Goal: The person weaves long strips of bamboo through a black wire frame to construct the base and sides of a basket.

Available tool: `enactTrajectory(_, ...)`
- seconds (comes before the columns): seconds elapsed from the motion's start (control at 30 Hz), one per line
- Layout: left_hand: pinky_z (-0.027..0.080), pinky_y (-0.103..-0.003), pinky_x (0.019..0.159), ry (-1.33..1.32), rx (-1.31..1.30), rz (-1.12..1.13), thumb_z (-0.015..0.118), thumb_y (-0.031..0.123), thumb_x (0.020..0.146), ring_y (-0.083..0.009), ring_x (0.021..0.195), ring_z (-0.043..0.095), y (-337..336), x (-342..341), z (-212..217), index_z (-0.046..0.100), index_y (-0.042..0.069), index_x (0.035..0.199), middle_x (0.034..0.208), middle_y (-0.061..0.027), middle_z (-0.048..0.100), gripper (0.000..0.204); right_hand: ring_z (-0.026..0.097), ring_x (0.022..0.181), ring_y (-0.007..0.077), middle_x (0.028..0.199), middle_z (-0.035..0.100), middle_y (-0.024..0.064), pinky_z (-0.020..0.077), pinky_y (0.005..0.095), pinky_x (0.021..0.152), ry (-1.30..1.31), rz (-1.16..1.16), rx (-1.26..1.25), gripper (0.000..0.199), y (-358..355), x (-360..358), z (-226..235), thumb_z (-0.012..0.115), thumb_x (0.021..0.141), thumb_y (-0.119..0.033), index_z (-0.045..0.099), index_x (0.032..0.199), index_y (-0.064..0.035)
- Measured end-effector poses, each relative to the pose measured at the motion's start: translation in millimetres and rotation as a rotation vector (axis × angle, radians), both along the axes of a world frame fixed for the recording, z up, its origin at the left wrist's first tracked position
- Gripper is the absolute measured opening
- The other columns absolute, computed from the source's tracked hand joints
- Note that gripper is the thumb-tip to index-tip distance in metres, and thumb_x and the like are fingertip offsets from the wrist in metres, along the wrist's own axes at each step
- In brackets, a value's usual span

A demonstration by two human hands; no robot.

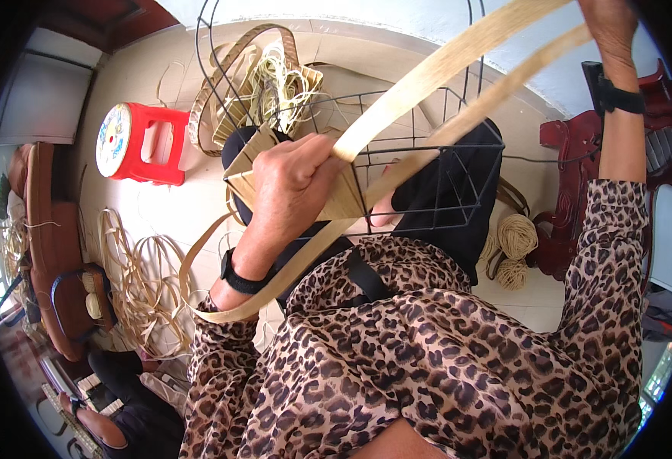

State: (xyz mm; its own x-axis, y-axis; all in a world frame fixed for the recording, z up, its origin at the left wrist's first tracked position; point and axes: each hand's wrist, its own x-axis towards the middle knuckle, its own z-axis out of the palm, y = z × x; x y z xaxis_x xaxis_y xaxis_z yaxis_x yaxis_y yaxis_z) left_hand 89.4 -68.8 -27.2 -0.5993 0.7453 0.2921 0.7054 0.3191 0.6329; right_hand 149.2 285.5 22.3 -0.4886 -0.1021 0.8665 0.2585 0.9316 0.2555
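A black wire basket frame (502,145) sits over my lap, its left end covered with flat tan strips forming a panel (344,193). My left hand (294,180) is closed at this panel, gripping a pale flat strip (428,76) where it leaves the frame. That strip stretches taut to the upper right, towards my raised right hand (611,30), which the picture's edge partly cuts off. A second length of strip (504,90), blurred, runs down from the right hand, passes through the frame and loops loosely around my left forearm. The right fingertips are out of sight.
A red stool (169,145) stands at the left. Beyond my knees, a handled woven basket (296,47) holds loose pale fibres. Tangled strips (141,283) lie on the floor. Cord balls (517,236) sit near dark red carved furniture (573,145). Another person (133,398) sits lower left.
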Motion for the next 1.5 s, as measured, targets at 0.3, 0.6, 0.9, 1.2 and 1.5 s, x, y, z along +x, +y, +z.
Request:
enactTrajectory(0.3, 0.043, -0.027, 0.052, -0.045, -0.141, 0.098, 0.060, 0.002, 0.076, -0.0170, 0.058, 0.057, -27.4, 0.2, -5.5, 0.064, 0.002, 0.082, 0.068, -0.0078, 0.060, 0.007, 0.056, 0.085, 0.0128, 0.092, 0.059, 0.0079, 0.0470, 0.0270, 0.077, -0.142, 0.846, -1.159, 0.026, -52.7, -30.1, 22.3, 0.054, 0.090, -0.025, 0.058, 0.099, -0.0012)
enactTrajectory(0.6, 0.044, -0.030, 0.057, 0.011, 0.043, -0.005, 0.059, 0.002, 0.077, -0.0236, 0.064, 0.058, -10.7, 1.9, -9.4, 0.062, 0.002, 0.082, 0.069, -0.0104, 0.060, 0.006, 0.056, 0.079, 0.0153, 0.085, 0.061, 0.0074, 0.0499, 0.0298, 0.072, -0.405, 1.273, -0.863, 0.025, -111.1, -111.9, 71.8, 0.045, 0.091, -0.022, 0.058, 0.101, -0.0030)
enactTrajectory(0.9, 0.043, -0.025, 0.056, -0.167, -0.028, 0.106, 0.062, 0.002, 0.078, -0.0144, 0.062, 0.056, -20.3, 4.7, 0.8, 0.063, 0.001, 0.083, 0.067, -0.0064, 0.059, 0.006, 0.060, 0.075, 0.0135, 0.124, 0.046, 0.0153, 0.0478, 0.0218, 0.061, -0.465, 0.791, -1.283, 0.054, -66.0, -43.2, 38.0, 0.052, 0.079, -0.006, 0.035, 0.131, -0.0030)
enactTrajectory(1.2, 0.043, -0.033, 0.054, -0.161, -0.032, 0.104, 0.064, 0.001, 0.069, -0.0256, 0.059, 0.056, -25.5, 20.2, 20.9, 0.064, 0.005, 0.083, 0.065, -0.0083, 0.059, 0.014, 0.057, 0.079, 0.0103, 0.093, 0.063, 0.0033, 0.0469, 0.0224, 0.063, -1.180, 0.624, -1.052, 0.027, 4.8, -99.1, -65.9, 0.060, 0.077, -0.021, 0.063, 0.101, -0.0072)
enactTrajectory(1.5, 0.046, -0.029, 0.053, -0.146, 0.009, -0.019, 0.066, 0.008, 0.074, -0.0204, 0.059, 0.061, -33.7, 31.5, 49.1, 0.064, 0.002, 0.078, 0.068, -0.0068, 0.063, 0.008, 0.052, 0.105, 0.0194, 0.109, 0.060, 0.0072, 0.0382, 0.0329, 0.095, -2.002, 1.292, -0.879, 0.043, -108.1, -141.1, -58.6, 0.072, 0.070, -0.016, 0.061, 0.110, -0.0058)
